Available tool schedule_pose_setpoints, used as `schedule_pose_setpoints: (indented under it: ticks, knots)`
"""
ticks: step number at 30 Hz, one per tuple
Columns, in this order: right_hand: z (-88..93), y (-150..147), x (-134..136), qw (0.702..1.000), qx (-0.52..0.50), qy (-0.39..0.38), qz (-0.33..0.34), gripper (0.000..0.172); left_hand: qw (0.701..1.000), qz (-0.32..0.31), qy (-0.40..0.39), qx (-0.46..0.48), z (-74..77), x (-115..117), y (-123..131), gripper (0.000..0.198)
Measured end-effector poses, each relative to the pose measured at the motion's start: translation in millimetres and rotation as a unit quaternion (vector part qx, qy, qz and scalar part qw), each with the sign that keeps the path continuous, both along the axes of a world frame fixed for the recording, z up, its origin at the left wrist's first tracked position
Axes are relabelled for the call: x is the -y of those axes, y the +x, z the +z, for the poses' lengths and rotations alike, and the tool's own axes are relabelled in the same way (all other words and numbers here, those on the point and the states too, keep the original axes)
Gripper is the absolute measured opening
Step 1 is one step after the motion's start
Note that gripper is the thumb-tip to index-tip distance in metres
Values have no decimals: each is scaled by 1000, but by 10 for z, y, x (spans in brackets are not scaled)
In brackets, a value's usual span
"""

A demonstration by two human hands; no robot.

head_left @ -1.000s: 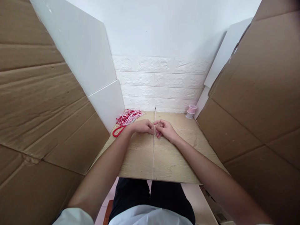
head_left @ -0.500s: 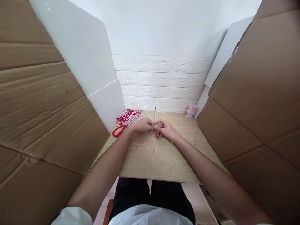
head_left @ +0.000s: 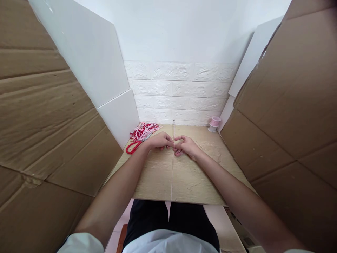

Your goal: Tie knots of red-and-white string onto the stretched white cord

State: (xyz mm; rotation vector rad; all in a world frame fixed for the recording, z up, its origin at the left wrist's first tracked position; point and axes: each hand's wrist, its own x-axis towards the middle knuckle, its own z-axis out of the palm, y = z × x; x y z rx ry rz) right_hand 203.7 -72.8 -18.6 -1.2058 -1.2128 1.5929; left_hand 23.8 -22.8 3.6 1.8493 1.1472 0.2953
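A thin pale cord [head_left: 172, 172] runs taut down the middle of the wooden board [head_left: 189, 179], from a pin at the far edge [head_left: 173, 121] to the near edge. My left hand [head_left: 159, 141] and my right hand [head_left: 185, 144] meet at the cord near the far end. Both pinch it with closed fingers, fingertips almost touching. A short loose strand shows under my right fingers.
Red-handled scissors [head_left: 132, 147] lie at the far left beside a heap of red and pink cords [head_left: 143, 130]. A pink spool [head_left: 214, 123] stands at the far right corner. Cardboard walls [head_left: 47, 123] close in both sides; a white brick-pattern wall is behind.
My hands have stayed at the same spot on the cord; only the fingers shifted slightly. The view has tilted a little.
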Motion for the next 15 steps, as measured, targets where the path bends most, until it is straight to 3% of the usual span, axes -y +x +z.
schedule_pose_setpoints:
  ticks: [6,12,15]
  knots:
    - [-26,25,-30,998,-20,-46,-27,51,999,20,-25,-1,-1,5,21,40]
    - [-38,86,-78,994,-8,-94,47,18,999,9,-34,11,19,19,26,37]
    - [-14,106,-84,994,-2,-100,46,9,1000,8,-25,7,5,8,20,38]
